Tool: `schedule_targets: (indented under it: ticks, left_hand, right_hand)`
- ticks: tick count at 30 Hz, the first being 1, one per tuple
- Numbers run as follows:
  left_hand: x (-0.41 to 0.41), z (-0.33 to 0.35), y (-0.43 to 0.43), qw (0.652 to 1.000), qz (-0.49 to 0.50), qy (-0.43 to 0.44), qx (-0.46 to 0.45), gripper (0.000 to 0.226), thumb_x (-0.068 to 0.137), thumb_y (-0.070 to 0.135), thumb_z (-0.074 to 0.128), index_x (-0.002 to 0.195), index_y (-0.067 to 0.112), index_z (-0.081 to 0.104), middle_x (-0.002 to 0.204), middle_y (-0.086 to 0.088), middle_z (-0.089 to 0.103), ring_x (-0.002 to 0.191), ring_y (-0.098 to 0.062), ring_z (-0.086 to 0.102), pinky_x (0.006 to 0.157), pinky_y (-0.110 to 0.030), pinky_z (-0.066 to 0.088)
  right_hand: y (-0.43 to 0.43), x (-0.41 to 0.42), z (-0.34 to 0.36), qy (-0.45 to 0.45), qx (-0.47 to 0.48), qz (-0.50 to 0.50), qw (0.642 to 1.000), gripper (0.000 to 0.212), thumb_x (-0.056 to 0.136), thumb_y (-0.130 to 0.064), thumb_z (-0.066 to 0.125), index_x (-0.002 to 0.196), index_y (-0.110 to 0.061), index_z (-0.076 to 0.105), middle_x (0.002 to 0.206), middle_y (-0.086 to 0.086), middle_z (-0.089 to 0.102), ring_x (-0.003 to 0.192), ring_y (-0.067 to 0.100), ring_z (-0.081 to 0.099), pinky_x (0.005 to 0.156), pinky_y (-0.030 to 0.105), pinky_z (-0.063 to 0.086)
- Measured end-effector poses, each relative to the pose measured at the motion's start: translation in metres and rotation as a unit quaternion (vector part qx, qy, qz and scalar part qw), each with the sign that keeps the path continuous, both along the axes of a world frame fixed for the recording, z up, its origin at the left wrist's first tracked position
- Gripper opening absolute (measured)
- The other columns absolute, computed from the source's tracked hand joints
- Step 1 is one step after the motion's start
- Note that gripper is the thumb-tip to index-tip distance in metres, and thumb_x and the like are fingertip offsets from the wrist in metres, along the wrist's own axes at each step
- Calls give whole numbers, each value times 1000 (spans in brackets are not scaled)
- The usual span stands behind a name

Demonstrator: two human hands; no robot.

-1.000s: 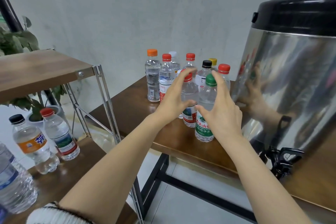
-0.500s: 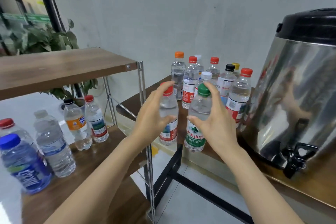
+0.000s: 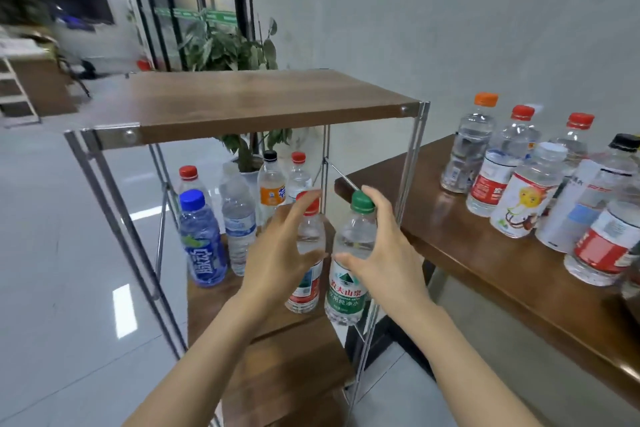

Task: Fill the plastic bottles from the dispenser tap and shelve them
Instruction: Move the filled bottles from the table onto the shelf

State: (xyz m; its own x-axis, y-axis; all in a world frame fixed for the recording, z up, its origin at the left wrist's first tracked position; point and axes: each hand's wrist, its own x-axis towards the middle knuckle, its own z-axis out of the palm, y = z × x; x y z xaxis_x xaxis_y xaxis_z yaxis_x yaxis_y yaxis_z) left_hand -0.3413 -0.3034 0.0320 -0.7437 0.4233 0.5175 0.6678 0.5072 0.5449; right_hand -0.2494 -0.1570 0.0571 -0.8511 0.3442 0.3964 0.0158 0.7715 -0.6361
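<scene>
The biggest thing I see is the shelf rack [image 3: 242, 104], its top board bare and its lower shelf [image 3: 214, 305] carrying a row of capped bottles [image 3: 239, 218] at the far left. To the right is the tabletop [image 3: 450, 253], with a cluster of waiting bottles [image 3: 519, 191] at its far end.

My left hand [image 3: 277, 253] is wrapped round the red-capped bottle [image 3: 306, 288] and my right hand [image 3: 388, 253] round the green-capped bottle [image 3: 346, 288]. Both bottles are upright, side by side, low at the near right of the lower shelf. I cannot tell whether their bases touch the board.

I judge this to be the shelving step. The next move calls for setting both down squarely, since the green-capped one sits close to the edge, and then letting go.
</scene>
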Motion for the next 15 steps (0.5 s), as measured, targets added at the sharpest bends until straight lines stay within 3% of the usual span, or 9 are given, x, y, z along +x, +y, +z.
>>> schedule_targets:
  ticks: [2, 8, 11, 15]
  left_hand:
    - [-13, -8, -4, 999, 37, -18, -4, 94, 79, 25, 84, 149, 45, 26, 145, 3, 50, 123, -22, 55, 87, -38, 53]
    - [-60, -26, 13, 990, 126, -56, 0, 89, 80, 29, 83, 151, 37, 28, 145, -3, 51, 129, -26, 54, 97, -43, 51]
    - [-79, -30, 25, 990, 133, -44, 5, 87, 81, 24, 83, 151, 32, 31, 141, -6, 53, 124, -28, 56, 96, -43, 51]
    - [-106, -38, 37, 988, 146, -57, 2, 93, 79, 23, 84, 148, 41, 23, 140, -5, 53, 119, -29, 58, 91, -48, 55]
  right_hand:
    - [-5, -24, -9, -10, -9, 16, 1000, 101, 75, -34, 83, 141, -53, 9, 145, -13, 48, 117, 15, 60, 89, 40, 55]
    - [0, -97, -40, -35, -28, 47, 998, 92, 81, -39, 78, 143, -48, 11, 146, -10, 48, 120, 18, 60, 96, 48, 52]
    - [11, -128, -52, -30, -30, 66, 997, 91, 80, -37, 79, 142, -45, 13, 149, -9, 44, 122, 18, 58, 95, 49, 52]
    - [26, -159, -66, -14, -31, 95, 995, 89, 81, -34, 79, 147, -33, 19, 150, -7, 43, 125, 18, 55, 100, 43, 49]
